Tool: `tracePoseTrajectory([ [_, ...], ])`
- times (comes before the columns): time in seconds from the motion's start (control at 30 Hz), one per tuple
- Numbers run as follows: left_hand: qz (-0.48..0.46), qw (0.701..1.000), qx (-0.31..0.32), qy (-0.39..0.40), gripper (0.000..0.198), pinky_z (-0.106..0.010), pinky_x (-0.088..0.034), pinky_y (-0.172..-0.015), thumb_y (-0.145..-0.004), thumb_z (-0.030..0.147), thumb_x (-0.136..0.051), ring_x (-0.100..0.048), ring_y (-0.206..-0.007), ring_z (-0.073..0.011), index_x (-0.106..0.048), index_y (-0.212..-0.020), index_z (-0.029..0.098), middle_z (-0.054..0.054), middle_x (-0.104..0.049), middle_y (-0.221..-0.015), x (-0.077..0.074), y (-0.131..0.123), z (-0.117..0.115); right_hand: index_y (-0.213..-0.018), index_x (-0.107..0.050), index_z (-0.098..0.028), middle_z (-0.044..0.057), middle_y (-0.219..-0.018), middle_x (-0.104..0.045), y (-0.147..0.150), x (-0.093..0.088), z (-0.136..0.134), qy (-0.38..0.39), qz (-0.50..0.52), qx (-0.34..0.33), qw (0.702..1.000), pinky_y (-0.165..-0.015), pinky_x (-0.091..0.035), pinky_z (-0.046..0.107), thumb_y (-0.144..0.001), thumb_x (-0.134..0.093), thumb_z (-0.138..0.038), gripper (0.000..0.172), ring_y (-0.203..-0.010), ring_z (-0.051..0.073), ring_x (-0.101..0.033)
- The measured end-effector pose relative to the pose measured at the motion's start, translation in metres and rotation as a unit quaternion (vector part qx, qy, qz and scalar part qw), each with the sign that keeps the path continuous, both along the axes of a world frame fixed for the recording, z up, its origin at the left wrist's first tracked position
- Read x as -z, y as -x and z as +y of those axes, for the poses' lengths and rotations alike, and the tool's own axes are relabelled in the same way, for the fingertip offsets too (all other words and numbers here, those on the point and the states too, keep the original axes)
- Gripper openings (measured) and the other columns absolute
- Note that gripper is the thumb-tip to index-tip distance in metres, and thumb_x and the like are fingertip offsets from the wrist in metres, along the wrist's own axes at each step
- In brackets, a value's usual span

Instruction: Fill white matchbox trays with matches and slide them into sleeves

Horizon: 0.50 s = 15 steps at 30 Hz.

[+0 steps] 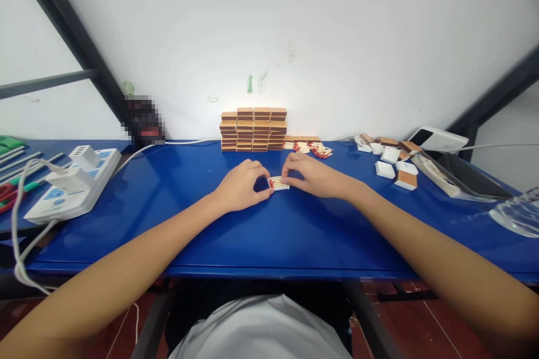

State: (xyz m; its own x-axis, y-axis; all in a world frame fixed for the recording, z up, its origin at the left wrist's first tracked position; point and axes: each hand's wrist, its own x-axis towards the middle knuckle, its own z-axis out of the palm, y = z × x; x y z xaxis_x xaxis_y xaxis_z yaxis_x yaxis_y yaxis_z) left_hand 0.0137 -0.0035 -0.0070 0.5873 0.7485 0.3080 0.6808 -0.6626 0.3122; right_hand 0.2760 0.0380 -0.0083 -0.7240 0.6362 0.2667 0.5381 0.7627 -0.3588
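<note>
A small white matchbox tray (279, 185) holding red-tipped matches lies on the blue table between my two hands. My left hand (243, 184) curls round its left end, thumb at the near side and fingers at the far side. At the right end, my right hand (308, 174) has thumb and fingertips bent in close together over the tray. Whether a match sits between those fingertips is too small to see. Just beyond my hands lies a pile of loose matches (320, 150), their red heads showing.
Stacked matchboxes (253, 129) stand against the wall behind. Scattered white trays and box sleeves (384, 169) lie at the right, beside a white device (440, 138) and a dark pouch (467, 175). A power strip (71, 185) with cables and some scissors (9, 197) are at the left.
</note>
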Motion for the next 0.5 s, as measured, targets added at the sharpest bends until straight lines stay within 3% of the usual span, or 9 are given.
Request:
tracePoseTrajectory([
  [0.33, 0.002, 1.000, -0.003, -0.002, 0.022, -0.045, -0.055, -0.095, -0.096, 0.037, -0.076, -0.066, -0.108, -0.0283, -0.074, -0.109, 0.020, -0.008, -0.076, -0.116, 0.001, 0.000, 0.000, -0.097, -0.072, -0.023, 0.010, -0.101, -0.070, 0.004, 0.005, 0.004, 0.003, 0.045, 0.004, 0.999, -0.086, -0.050, 0.041, -0.104, -0.061, -0.043, 0.024, -0.097, 0.027, -0.062],
  [0.5, 0.003, 1.000, -0.006, 0.009, 0.021, -0.045, -0.055, -0.094, -0.098, 0.038, -0.075, -0.066, -0.110, -0.0290, -0.075, -0.110, 0.021, -0.008, -0.076, -0.119, -0.001, 0.000, -0.001, -0.099, -0.076, -0.020, 0.013, -0.096, -0.072, -0.029, 0.008, 0.037, -0.105, 0.021, 0.131, 0.986, -0.090, -0.048, 0.044, -0.103, -0.057, -0.032, 0.023, -0.096, 0.030, -0.063],
])
